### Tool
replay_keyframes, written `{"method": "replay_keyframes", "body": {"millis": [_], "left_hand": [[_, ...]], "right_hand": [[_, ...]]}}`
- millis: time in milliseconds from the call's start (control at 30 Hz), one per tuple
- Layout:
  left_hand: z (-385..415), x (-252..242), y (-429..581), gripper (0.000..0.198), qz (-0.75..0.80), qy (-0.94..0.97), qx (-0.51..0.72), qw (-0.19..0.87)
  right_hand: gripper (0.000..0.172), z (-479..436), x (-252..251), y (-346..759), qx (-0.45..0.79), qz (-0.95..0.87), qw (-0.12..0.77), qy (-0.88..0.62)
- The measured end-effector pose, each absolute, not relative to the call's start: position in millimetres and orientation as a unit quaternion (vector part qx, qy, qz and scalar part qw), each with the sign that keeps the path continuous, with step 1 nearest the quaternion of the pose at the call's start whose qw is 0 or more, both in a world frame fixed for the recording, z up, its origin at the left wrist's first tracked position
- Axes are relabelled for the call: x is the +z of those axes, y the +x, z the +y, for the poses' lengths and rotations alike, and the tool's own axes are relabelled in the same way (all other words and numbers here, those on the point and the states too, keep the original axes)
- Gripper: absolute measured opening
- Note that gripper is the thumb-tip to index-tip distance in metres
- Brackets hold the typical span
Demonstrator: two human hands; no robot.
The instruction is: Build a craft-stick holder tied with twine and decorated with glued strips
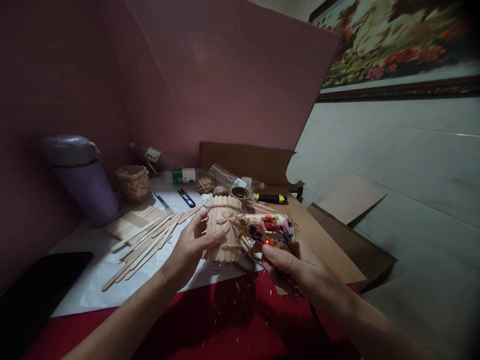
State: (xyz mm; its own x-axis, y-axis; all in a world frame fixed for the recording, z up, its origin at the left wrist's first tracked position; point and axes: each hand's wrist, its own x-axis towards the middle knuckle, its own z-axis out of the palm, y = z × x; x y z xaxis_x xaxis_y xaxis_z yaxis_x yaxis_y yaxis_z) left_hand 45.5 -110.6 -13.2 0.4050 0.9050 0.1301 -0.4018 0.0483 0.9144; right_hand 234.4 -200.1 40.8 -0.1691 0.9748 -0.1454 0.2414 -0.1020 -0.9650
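Note:
My left hand (192, 246) is wrapped round a small cylinder of upright wooden craft sticks (222, 229) tied with twine, and holds it upright just above the table. My right hand (296, 267) grips a glue gun with a flowery pattern (267, 229); a red light glows on its body. The gun's nozzle points left and touches the side of the stick cylinder near the twine bow.
Loose craft sticks (144, 240) lie fanned on white paper (86, 280) at the left. Behind stand a purple bin (84, 177), a small woven basket (132, 182), twine balls, a clear plastic bottle (225, 177), blue snips (186, 197) and a yellow utility knife (270, 198). Cardboard sheets (352, 240) lie at the right.

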Motion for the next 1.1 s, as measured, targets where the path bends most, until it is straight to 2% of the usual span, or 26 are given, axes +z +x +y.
{"method": "replay_keyframes", "body": {"millis": [1100], "left_hand": [[-106.1,-19.2,44.6,0.050,0.252,0.496,0.483,0.676]], "right_hand": [[0.045,-203.8,33.8,237.8,0.513,-0.573,0.361,-0.528]]}}
